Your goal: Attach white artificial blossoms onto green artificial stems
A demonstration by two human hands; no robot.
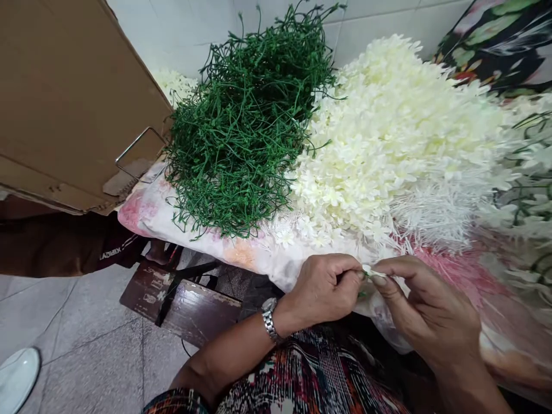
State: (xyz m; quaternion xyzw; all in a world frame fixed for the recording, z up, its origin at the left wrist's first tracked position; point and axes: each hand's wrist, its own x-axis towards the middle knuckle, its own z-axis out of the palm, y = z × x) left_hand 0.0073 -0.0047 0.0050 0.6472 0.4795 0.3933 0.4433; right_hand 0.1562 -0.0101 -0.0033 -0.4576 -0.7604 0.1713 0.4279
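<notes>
the left hand [325,286] and right hand [435,313] both pinch tightly one small flower [368,269] at four o'clock, probably because so tiny a piece needs steadying from two sides. stems [241,129] lie at eleven o'clock, petals [401,126] at two, likely for easy reach.

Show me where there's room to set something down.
A narrow cloth strip between the green stems and left hand; floor between the white object and brown boards. Behind, green stems and cream flowers lie crowded.
</notes>
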